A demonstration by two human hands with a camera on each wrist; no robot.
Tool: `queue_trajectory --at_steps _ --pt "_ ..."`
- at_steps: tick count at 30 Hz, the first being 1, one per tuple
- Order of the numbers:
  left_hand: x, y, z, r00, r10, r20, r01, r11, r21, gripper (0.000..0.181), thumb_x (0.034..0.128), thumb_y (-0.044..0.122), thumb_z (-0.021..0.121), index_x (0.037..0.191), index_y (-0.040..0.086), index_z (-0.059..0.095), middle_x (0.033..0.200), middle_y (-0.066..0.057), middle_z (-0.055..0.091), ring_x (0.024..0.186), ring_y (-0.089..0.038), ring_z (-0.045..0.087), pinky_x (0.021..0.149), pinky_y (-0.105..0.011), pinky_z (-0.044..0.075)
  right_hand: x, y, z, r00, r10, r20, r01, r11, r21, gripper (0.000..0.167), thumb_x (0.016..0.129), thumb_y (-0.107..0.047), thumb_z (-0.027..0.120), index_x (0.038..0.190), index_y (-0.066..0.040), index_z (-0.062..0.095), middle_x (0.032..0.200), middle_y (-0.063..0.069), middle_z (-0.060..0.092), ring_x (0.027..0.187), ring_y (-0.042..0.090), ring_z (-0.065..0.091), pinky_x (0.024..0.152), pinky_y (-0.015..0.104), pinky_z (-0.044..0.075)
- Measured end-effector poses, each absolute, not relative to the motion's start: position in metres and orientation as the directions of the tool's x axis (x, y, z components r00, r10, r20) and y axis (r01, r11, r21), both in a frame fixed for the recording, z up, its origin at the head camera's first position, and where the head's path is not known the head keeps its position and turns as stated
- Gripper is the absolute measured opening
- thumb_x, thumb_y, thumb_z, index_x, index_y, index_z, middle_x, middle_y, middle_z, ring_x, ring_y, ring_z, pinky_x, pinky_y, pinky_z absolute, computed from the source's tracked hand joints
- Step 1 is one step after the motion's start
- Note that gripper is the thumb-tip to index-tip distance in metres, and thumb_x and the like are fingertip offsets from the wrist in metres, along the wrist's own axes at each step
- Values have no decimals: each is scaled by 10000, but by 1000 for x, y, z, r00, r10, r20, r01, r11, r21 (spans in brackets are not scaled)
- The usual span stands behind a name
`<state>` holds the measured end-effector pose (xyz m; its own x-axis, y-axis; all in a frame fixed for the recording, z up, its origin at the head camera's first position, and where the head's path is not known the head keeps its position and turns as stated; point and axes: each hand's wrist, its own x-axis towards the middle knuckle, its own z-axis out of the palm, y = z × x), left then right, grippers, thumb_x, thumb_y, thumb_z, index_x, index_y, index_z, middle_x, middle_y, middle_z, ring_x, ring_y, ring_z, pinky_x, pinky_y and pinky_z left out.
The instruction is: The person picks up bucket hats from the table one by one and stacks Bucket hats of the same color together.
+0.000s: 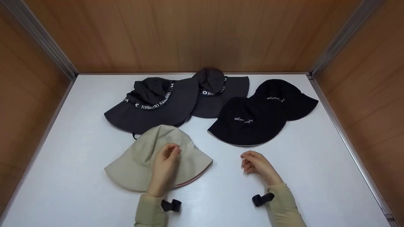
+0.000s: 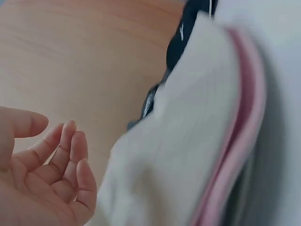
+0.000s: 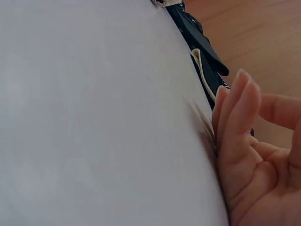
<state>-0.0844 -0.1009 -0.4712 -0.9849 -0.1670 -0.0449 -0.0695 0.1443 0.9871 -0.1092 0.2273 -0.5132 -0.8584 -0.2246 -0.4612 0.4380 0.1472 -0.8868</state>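
Note:
A beige bucket hat (image 1: 135, 167) with a pink-edged brim lies at the front left of the white table. Above it in the head view is my left hand (image 1: 164, 165), fingers loosely bent and holding nothing. The left wrist view shows that hand (image 2: 51, 174) apart from the hat's cloth (image 2: 188, 122). To the right, my right hand (image 1: 259, 166) is low over the tabletop with relaxed fingers and nothing in them. Nearest to it is a black bucket hat (image 1: 252, 129) with white script lettering, just beyond the fingertips.
A second black bucket hat (image 1: 277, 94) is partly under the first. Farther back on the left, two dark grey hats (image 1: 151, 118) with lettered bands overlap. Wooden panels (image 1: 195, 37) wall the white table (image 1: 315, 176) at the back and both sides.

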Motion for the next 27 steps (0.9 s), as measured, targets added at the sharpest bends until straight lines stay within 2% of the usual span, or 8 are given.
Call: queue_trajectory --at_steps 4,8,13,17,21,24,27 --pt "-94 -69 -484 -987 -158 -23 -38 89 995 141 933 33 551 977 -85 615 937 -148 642 851 -109 561 761 -187 450 -107 223 -515 -864 -199 -462 441 143 -886 272 979 -231 513 1072 22 547 735 -6 592 565 50 549 531 186 495" --pt "-103 -49 -497 -979 -205 -22 -37 71 997 109 916 10 558 934 -73 627 914 -160 636 814 -119 539 745 -202 439 -106 217 -518 -872 -159 -463 438 168 -883 270 976 -228 518 1065 25 556 725 -2 590 555 54 544 522 187 491" --pt "-111 -37 -508 -970 -239 -37 -62 95 994 92 905 19 573 902 -52 631 877 -140 629 775 -112 517 731 -211 430 -106 214 -520 -887 -121 -446 418 200 -886 251 970 -219 520 1048 15 570 719 7 592 543 66 544 513 192 483" --pt "-112 -34 -512 -970 -231 -74 -90 61 994 101 899 26 585 909 -62 635 866 -132 631 759 -98 505 723 -204 417 -106 214 -519 -892 -104 -439 411 217 -886 250 963 -220 529 1042 13 572 717 9 595 541 78 550 516 199 484" --pt "-110 -34 -498 -971 -209 -118 -130 44 991 136 911 24 562 932 -95 624 893 -165 634 772 -93 508 738 -216 413 -105 215 -509 -890 -115 -440 409 222 -885 262 968 -211 523 1055 33 565 717 5 594 547 74 553 519 200 490" --pt "-104 -34 -479 -973 -186 -138 -148 41 988 150 917 13 543 943 -119 610 908 -190 629 776 -96 506 744 -222 412 -105 219 -503 -882 -142 -450 425 175 -888 249 977 -196 508 1062 31 562 735 -3 597 568 66 559 534 195 496" --pt "-99 -34 -470 -975 -178 -131 -139 35 990 147 915 1 536 943 -125 605 912 -205 624 774 -89 500 741 -211 409 -110 224 -503 -898 -44 -438 436 51 -899 159 972 -143 505 1032 -15 579 760 -19 599 607 60 568 559 188 501"
